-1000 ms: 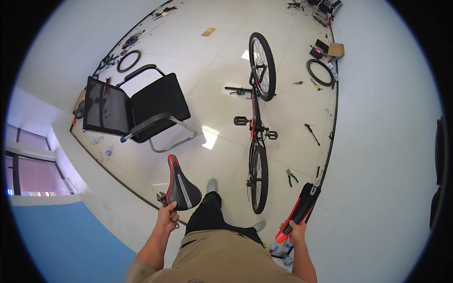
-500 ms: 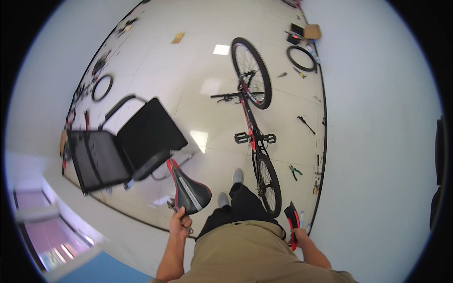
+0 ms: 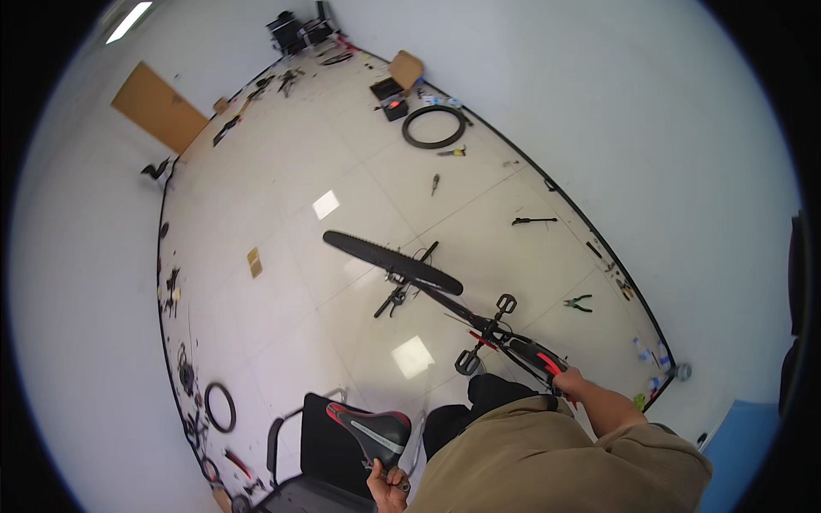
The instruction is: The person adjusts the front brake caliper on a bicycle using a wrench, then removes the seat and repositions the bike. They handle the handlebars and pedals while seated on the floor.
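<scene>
My left hand [image 3: 386, 479] is closed on a black-and-grey bicycle saddle [image 3: 369, 432] with red trim, along with a metal wrench partly hidden beneath it. The saddle appears over a black office chair [image 3: 316, 445] at my lower left. My right hand [image 3: 571, 382] grips a long red-and-black mudguard [image 3: 544, 359], which overlaps the bicycle's rear end in view. The bicycle [image 3: 445, 303] is on the tiled floor in front of me, its front wheel and handlebar farther away and both pedals nearer.
Tyres [image 3: 434, 127], an open black case [image 3: 393, 107], a cardboard box [image 3: 405, 70], pliers [image 3: 579, 303] and scattered bike parts line the walls. A wooden door [image 3: 158, 107] is at the far left; plastic bottles [image 3: 641, 349] are at right.
My view has swung round, bringing the far wall and door into sight. The saddle now appears lower over the chair, and the mudguard has come in beside the bicycle's rear end.
</scene>
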`<state>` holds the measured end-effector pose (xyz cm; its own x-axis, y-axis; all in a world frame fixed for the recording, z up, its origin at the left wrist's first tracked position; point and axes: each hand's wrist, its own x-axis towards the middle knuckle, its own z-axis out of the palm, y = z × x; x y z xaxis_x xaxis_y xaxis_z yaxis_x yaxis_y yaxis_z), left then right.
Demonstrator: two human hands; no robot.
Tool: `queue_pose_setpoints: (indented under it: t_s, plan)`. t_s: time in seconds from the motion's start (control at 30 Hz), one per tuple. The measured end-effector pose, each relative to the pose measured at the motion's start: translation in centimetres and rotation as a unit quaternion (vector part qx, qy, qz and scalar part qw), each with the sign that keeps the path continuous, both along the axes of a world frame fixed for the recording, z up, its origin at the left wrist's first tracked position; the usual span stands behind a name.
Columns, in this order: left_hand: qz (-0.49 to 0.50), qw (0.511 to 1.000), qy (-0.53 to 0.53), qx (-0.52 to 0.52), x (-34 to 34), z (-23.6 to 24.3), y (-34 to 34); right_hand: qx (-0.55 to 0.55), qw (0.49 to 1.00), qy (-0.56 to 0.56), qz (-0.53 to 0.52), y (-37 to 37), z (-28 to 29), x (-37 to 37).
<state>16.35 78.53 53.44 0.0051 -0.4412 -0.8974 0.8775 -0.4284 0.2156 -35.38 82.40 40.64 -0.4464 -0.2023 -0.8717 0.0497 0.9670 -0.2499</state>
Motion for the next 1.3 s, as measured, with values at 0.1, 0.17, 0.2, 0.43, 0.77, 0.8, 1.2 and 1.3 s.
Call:
queue_pose_setpoints:
  t_s: [0.1, 0.17, 0.2, 0.43, 0.77, 0.8, 1.2, 1.3]
  plan:
    - [-0.041, 0.999, 0.011, 0.018, 2.8, -1.1, -6.0, -0.040, 0.999, -0.006, -0.024, -3.3, -0.1, 1.3]
    - [-0.081, 0.995, 0.052, 0.005, 4.4, -1.7, -10.7, -0.071, 0.996, -0.002, -0.058, -4.5, -0.5, 2.4]
    - [-0.150, 0.987, 0.046, -0.020, 4.7, -1.3, -13.4, -0.059, 0.995, -0.008, -0.084, -5.0, -0.7, 2.7]
    - [-0.435, 0.898, -0.048, 0.031, 4.9, 0.2, -32.5, -0.094, 0.940, 0.059, -0.324, -6.8, 1.7, 9.6]
    - [-0.681, 0.693, -0.102, 0.214, 5.9, -9.4, -55.2, -0.015, 0.715, 0.101, -0.692, -7.9, 2.7, 33.3]
    - [-0.714, 0.669, -0.126, 0.165, 4.1, -8.6, -54.8, -0.016, 0.698, 0.093, -0.710, -8.3, 2.4, 34.7]
    - [-0.829, 0.550, -0.047, 0.088, -3.3, -18.9, -48.2, -0.015, 0.581, 0.006, -0.814, -8.0, -7.1, 42.4]
    - [-0.830, 0.549, -0.036, 0.091, -4.1, -22.0, -46.0, -0.011, 0.591, 0.006, -0.807, -6.8, -8.6, 43.5]
